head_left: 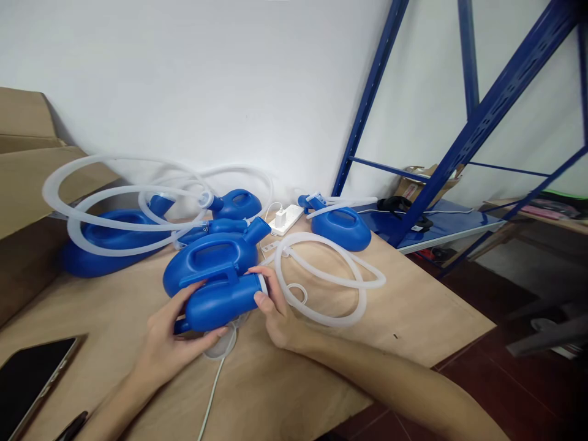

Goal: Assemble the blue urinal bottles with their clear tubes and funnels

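Observation:
A small blue container (218,304) with a handle lies sideways between my hands above the wooden table (413,306). My left hand (172,337) wraps round its base end, thumb below and fingers above. At the other end, my right hand (274,304) grips the white ring (263,285) at the mouth. Just behind is a large blue bottle (211,254) with a loop handle and an angled neck. A clear tube (361,306) lies coiled to the right of my right hand. Under the container, a translucent disc (220,349) is partly hidden.
More blue bottles (342,228) and looped tubes stand along the wall. A white power strip (287,220) holds a plug. Cardboard boxes (27,171) are at the left, with a dark tablet (34,380) in front. A blue metal shelf (450,223) stands at the right.

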`<state>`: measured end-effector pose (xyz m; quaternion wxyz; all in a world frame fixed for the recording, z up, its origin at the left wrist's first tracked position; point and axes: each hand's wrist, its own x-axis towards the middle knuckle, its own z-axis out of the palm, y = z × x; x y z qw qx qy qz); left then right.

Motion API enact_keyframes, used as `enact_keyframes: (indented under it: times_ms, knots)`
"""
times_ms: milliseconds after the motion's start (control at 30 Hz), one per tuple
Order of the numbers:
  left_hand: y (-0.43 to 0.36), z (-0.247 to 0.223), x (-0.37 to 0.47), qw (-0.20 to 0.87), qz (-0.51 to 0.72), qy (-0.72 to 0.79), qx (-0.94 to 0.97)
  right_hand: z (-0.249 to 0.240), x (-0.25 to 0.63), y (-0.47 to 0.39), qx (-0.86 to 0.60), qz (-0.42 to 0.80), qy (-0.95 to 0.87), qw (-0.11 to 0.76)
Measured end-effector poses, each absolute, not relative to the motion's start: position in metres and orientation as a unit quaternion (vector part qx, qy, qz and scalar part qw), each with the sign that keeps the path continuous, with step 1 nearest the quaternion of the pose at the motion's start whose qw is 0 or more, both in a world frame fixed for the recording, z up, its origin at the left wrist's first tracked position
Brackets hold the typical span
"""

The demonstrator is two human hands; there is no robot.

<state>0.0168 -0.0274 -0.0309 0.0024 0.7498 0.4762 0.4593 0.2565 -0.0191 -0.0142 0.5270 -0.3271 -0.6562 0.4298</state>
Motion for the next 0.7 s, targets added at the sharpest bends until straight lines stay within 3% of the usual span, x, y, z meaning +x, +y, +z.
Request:
enact_keyframes:
  times_ms: [233, 700]
  knots:
    - [-0.030, -0.017, 0.028, -0.019, 0.450, 0.422, 0.787, -0.020, 0.257, -0.020, -0.269, 0.376, -0.695, 0.551]
    - [-0.038, -0.039, 0.020, -0.076, 0.459, 0.424, 0.777, -0.009, 0.257, -0.031, -0.258, 0.381, -0.745, 0.482]
